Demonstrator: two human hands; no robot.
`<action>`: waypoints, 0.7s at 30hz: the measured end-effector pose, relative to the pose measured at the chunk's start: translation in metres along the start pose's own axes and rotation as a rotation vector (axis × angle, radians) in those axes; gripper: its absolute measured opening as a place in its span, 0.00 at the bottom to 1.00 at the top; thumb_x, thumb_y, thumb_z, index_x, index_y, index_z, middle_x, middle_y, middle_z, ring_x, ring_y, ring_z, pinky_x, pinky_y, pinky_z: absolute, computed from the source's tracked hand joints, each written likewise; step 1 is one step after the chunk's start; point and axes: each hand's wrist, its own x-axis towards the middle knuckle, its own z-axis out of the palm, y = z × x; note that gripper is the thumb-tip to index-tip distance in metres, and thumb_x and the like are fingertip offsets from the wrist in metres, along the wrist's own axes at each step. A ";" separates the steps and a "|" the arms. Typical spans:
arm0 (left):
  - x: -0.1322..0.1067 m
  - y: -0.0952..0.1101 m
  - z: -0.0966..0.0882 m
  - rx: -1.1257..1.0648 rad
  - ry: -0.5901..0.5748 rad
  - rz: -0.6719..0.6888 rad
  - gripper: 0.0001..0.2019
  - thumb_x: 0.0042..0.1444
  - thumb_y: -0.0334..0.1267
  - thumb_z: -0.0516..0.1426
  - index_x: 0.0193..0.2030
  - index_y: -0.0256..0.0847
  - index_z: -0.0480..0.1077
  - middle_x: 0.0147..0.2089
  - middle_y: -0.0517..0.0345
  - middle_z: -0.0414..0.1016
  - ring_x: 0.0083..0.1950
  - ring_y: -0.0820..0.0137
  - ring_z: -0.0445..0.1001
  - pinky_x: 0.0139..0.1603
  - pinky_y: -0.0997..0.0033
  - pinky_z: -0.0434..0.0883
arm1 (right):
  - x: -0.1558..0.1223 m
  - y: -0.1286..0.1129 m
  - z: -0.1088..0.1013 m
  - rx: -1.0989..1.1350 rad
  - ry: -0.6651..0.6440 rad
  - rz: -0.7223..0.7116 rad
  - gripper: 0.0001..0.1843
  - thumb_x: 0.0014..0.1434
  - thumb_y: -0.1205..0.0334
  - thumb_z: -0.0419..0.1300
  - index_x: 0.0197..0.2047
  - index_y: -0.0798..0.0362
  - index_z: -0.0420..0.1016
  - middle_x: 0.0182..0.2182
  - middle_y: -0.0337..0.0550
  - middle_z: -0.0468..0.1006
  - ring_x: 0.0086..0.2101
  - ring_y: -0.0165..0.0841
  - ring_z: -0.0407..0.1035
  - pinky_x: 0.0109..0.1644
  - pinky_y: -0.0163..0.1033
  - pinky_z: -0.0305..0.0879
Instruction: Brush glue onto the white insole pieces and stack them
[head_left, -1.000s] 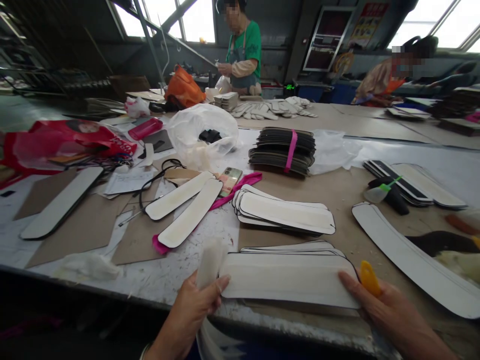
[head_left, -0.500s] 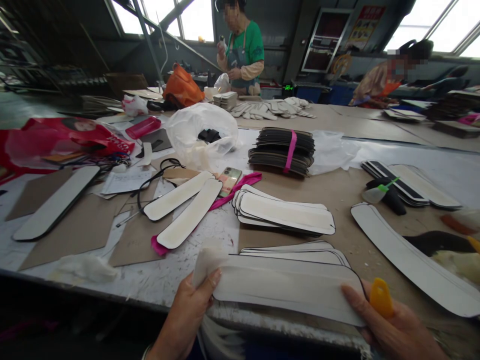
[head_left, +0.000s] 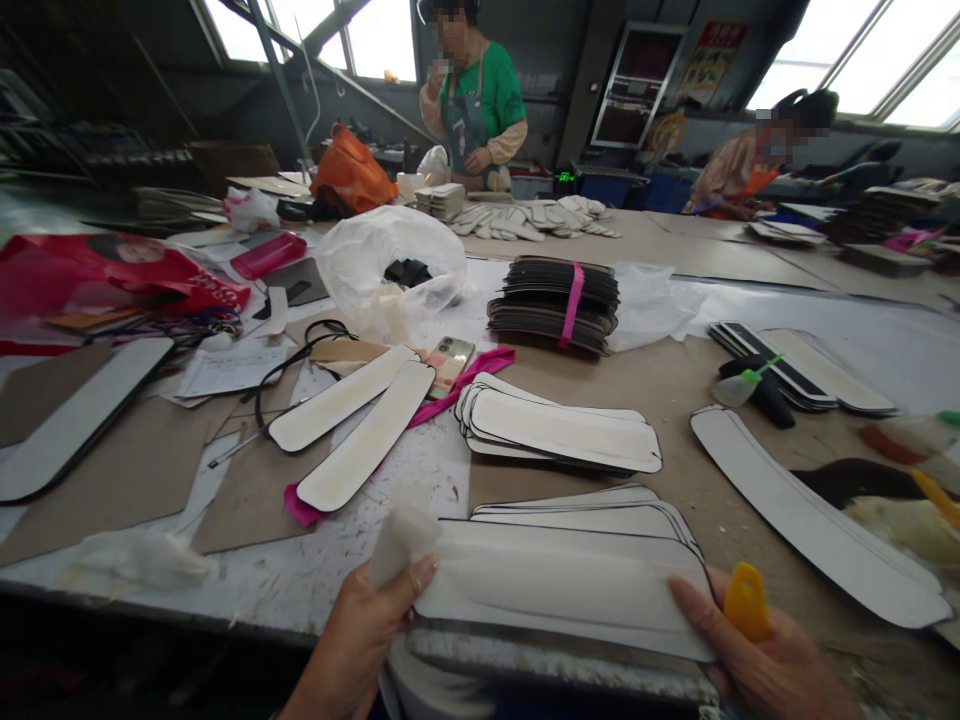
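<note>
I hold a long white padded strip with a black edge lifted just off the near table edge. My left hand pinches its left end together with a small wad of white tissue. My right hand grips the right end and also clasps a small yellow tool against the palm. Under the strip lies a short stack of like pieces, and another fanned stack sits just beyond.
Two loose strips and a phone lie left of centre. A black bundle with a pink band sits mid-table. A long curved strip is at the right. Two other people work at the far side.
The strip has come up off the stack and toward me, its ends now curled in both hands. The person in green has raised a hand to the face.
</note>
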 end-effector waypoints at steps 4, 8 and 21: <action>-0.002 0.005 0.000 -0.077 -0.050 -0.073 0.18 0.34 0.45 0.67 0.30 0.35 0.75 0.22 0.58 0.73 0.24 0.70 0.69 0.26 0.73 0.68 | 0.003 0.006 0.001 0.159 -0.058 0.012 0.23 0.48 0.38 0.53 0.20 0.51 0.64 0.10 0.31 0.56 0.15 0.26 0.53 0.21 0.32 0.52; -0.003 0.009 0.003 -0.193 -0.114 -0.207 0.15 0.33 0.42 0.69 0.27 0.35 0.74 0.17 0.64 0.65 0.18 0.80 0.58 0.19 0.80 0.60 | 0.005 0.012 0.003 0.417 -0.148 0.048 0.24 0.46 0.38 0.58 0.26 0.52 0.64 0.13 0.28 0.54 0.15 0.22 0.47 0.18 0.29 0.44; 0.012 -0.006 0.004 0.180 -0.051 -0.169 0.24 0.34 0.57 0.63 0.11 0.37 0.64 0.10 0.62 0.59 0.15 0.78 0.55 0.18 0.79 0.57 | 0.011 0.030 -0.005 0.654 -0.290 0.087 0.25 0.51 0.38 0.55 0.24 0.53 0.61 0.13 0.29 0.58 0.15 0.20 0.49 0.20 0.27 0.44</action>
